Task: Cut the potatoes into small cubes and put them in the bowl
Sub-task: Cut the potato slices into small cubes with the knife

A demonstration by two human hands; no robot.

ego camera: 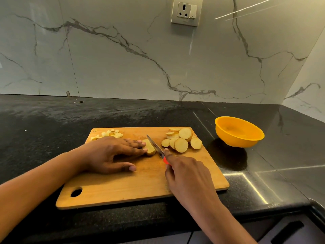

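Observation:
A wooden cutting board point(133, 184) lies on the black counter. My left hand point(109, 155) presses straight fingers down on a potato piece point(149, 148) near the board's middle. My right hand point(186, 175) grips the red handle of a knife point(155, 146), index finger along the blade's spine; the blade rests against the right side of that piece. A pile of round potato slices point(182, 140) sits at the board's far right. Small potato cubes point(110, 134) lie at the far left corner. The orange bowl point(237, 132) stands to the right of the board and looks empty.
A marble wall point(140, 50) with a power socket point(187, 11) rises behind the counter point(52, 117). The counter's front edge runs just below the board, with a drawer front point(288, 229) at the lower right.

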